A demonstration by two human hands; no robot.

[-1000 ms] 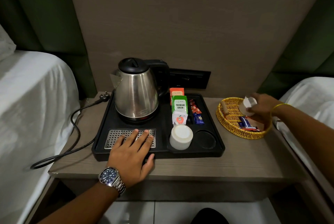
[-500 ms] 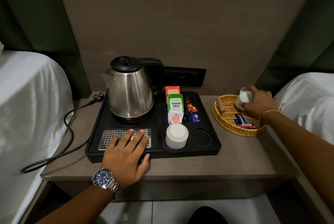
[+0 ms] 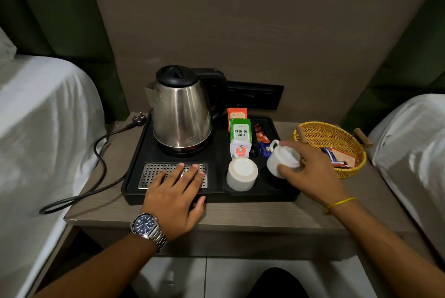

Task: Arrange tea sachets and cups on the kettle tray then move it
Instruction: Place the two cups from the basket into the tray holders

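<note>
A black kettle tray (image 3: 134, 172) sits on the bedside table and carries a steel kettle (image 3: 181, 114). Upright tea sachets (image 3: 240, 130) stand in its back right slots, with small red and blue packets beside them. One white cup (image 3: 241, 173) rests upside down in the left round recess. My right hand (image 3: 307, 172) grips a second white cup (image 3: 280, 156), tilted, just above the right recess. My left hand (image 3: 174, 195) lies flat on the tray's front edge, fingers spread over the metal drip grille (image 3: 154, 172).
A yellow wicker basket (image 3: 313, 132) with a few sachets stands right of the tray. The kettle's black cord and plug (image 3: 138, 119) trail off the left side. White beds flank the table on both sides. A black socket panel (image 3: 255, 96) is on the wall behind.
My right hand lifted the white cup out of the wicker basket and carried it left, over the tray's right recess. My left hand stayed on the tray's front edge.
</note>
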